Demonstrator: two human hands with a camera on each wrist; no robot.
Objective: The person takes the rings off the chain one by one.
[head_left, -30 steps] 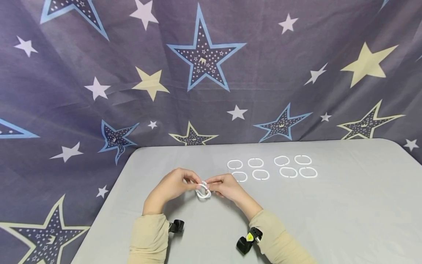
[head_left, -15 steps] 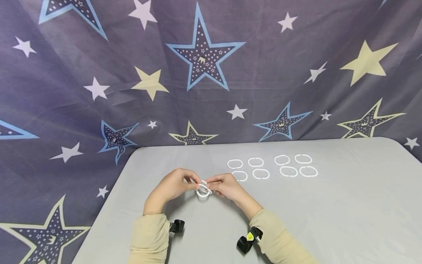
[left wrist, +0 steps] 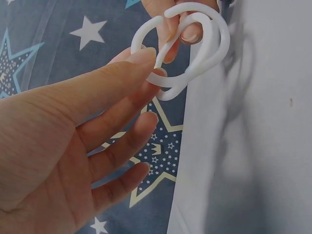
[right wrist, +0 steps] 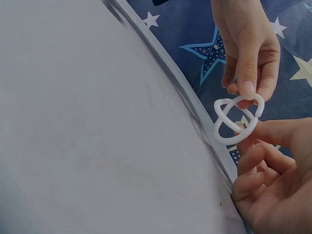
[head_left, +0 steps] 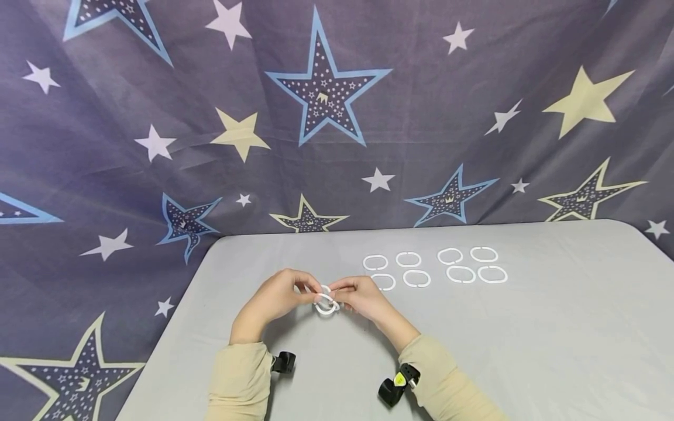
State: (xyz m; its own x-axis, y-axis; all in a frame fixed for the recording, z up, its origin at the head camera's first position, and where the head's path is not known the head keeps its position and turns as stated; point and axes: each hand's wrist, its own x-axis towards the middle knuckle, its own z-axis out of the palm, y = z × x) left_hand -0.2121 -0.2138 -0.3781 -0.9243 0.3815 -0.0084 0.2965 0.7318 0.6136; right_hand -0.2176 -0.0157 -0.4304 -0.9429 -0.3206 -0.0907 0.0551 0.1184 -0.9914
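Observation:
Two white oval split rings cross through each other in the air above the grey table, held between both hands. In the head view my left hand [head_left: 276,297] pinches one ring between thumb and fingers. My right hand [head_left: 364,297] pinches the other from the right. The left wrist view shows a gap in the outer ring [left wrist: 225,41], near the right fingertips; the left thumb lies on this ring's left side, other left fingers spread below. In the right wrist view, the lower ring [right wrist: 228,141] meets the right thumb and fingertip. Fingertips hide parts of both rings.
Several more white split rings lie flat in two rows towards the back; one ring [head_left: 416,278] is behind the right hand, another ring [head_left: 492,275] farther right. A star-patterned curtain [head_left: 400,117] hangs behind the table [head_left: 526,339]. Each wrist carries a black camera.
The two rings have turned slightly against each other between the fingertips, and the front ring's lower curve has shifted. Both hands stay almost where they were.

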